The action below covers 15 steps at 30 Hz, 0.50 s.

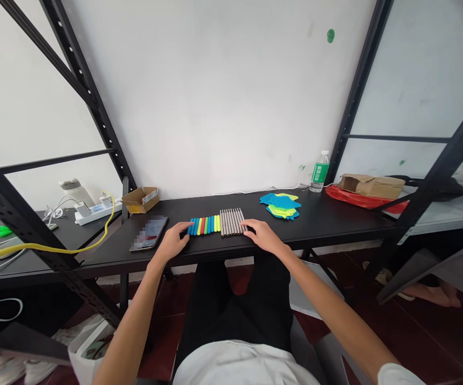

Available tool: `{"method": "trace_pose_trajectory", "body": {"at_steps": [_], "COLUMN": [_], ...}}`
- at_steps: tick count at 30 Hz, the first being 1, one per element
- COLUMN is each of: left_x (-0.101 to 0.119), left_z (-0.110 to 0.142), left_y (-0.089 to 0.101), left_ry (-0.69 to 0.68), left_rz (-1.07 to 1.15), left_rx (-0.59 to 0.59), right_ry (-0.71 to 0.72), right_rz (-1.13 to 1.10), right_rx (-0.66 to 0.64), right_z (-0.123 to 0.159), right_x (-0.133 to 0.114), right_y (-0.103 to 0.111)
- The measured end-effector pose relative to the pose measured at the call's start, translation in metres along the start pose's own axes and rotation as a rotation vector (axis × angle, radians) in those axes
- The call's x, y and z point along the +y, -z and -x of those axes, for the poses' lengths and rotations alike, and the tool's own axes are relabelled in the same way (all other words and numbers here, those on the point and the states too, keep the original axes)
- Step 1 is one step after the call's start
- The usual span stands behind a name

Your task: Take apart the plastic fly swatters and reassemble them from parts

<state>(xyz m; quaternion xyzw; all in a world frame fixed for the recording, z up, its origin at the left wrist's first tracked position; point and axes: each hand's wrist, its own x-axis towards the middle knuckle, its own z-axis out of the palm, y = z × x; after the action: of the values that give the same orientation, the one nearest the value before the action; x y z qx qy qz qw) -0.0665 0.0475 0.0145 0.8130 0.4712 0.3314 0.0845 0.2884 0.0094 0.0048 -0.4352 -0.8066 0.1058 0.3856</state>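
A row of coloured sticks in blue, yellow, red and green lies side by side on the black table. Right beside it lies a row of grey sticks. My left hand rests on the table with its fingers stretched out, the fingertips touching the left end of the coloured row. My right hand lies flat at the right end of the grey row, fingertips against the outermost stick. Neither hand holds anything.
A phone lies left of my left hand, a small cardboard box behind it. Blue and yellow paper shapes, a water bottle and a brown package on red plastic are to the right. A power strip with cables sits far left.
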Motion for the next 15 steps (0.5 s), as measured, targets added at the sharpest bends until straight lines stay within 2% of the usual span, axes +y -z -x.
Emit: {"method": "trace_pose_trajectory", "body": {"at_steps": [15], "left_x": [0.0022], "left_z": [-0.0005], "left_y": [0.0003], "left_ry": [-0.013], "left_rz": [-0.102], "left_rx": [-0.008], "right_ry": [0.006], "right_rz": [0.006], "right_rx": [0.001], "right_z": [-0.0001], "right_x": [0.0002], "right_y": [-0.0005]}}
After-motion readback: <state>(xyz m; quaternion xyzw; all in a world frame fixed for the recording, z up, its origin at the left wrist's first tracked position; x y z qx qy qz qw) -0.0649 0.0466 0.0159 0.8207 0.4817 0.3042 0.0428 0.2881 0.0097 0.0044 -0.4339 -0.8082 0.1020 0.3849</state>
